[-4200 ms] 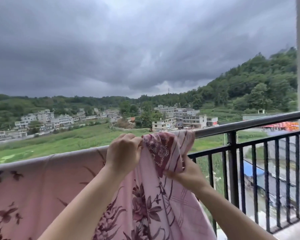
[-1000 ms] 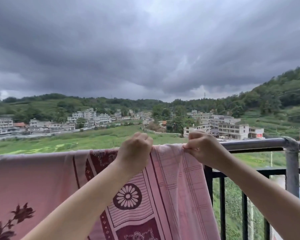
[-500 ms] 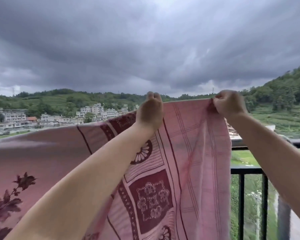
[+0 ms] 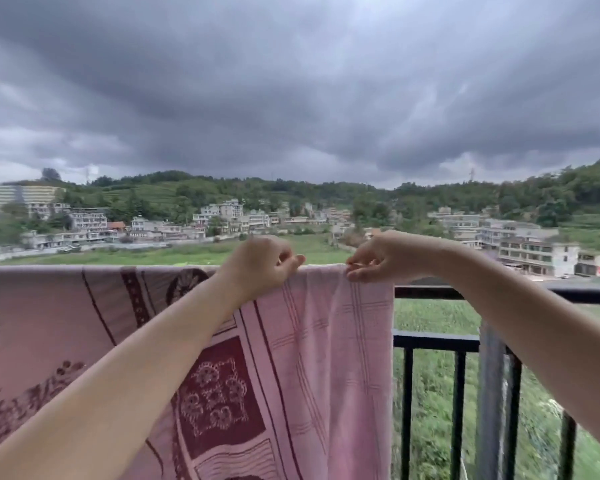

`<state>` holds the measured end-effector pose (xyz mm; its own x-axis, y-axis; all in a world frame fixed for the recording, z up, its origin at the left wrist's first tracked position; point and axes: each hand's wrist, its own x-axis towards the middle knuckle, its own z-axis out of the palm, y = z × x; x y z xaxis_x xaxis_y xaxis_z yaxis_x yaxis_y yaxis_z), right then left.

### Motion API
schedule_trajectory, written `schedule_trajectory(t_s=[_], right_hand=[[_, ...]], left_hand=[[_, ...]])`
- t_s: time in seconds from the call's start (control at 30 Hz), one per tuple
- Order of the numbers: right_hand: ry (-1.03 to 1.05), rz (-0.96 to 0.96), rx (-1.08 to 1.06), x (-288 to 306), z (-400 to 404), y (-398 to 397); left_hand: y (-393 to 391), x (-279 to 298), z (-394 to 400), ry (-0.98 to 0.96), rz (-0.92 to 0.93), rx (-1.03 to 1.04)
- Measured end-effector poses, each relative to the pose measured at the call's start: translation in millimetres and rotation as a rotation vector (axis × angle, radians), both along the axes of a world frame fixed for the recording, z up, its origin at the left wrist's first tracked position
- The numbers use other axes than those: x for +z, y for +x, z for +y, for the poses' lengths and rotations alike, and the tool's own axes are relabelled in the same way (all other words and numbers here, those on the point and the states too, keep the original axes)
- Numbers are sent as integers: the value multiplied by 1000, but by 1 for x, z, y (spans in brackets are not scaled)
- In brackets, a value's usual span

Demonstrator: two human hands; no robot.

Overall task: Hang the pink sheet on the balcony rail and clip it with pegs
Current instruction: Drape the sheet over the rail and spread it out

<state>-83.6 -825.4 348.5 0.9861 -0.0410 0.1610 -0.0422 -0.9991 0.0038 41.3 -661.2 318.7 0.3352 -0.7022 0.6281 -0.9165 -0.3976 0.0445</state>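
The pink sheet [image 4: 329, 358], with dark red flower and border patterns, hangs draped over the balcony rail [image 4: 430, 292] and covers it from the left edge of the view to past the middle. My left hand [image 4: 257, 265] grips the sheet's top fold on the rail. My right hand [image 4: 385, 258] pinches the top fold a little to the right, near the sheet's right edge. No pegs are in view.
Right of the sheet the black rail and its vertical bars [image 4: 459, 410] are bare, with a grey post [image 4: 490, 393] among them. Beyond the rail lie green fields, a village of pale buildings [image 4: 222, 220] and wooded hills under dark clouds.
Half a second ago both hands held the sheet's edge lifted above the rail. They have come down, and the fold now rests on the rail. The hands are closer together.
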Motion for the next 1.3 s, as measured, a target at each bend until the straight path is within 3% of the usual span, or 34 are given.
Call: schedule_trajectory(t_s=[0.13, 0.23, 0.3, 0.53, 0.67, 0.8, 0.9, 1.0, 1.17, 1.3], right_hand=[[-284, -268, 56, -24, -27, -30], [-365, -543, 162, -43, -34, -30], [-369, -625, 226, -48, -35, -27], [-235, -735, 174, -48, -40, -23], [-74, -813, 63, -30, -40, -26], [310, -887, 46, 14, -49, -28], [646, -847, 52, 48, -61, -19], [737, -652, 104, 57, -78, -13], [785, -144, 367, 29, -109, -11], [720, -154, 536, 18, -121, 1]], left_hand=[[-28, -30, 3, -88, -217, 12], [-25, -44, 4, -121, -372, 163], [-23, -44, 3, -135, -374, 204], [-17, -43, 2, -107, -417, 124], [-22, -31, -4, -253, -210, 147], [-29, 17, -29, -356, -188, 237], [-30, 46, -55, -288, -28, 283], [-49, 32, -76, -65, 168, 259], [-120, -42, -101, -147, 49, 353], [-144, -81, -144, -200, 75, 709]])
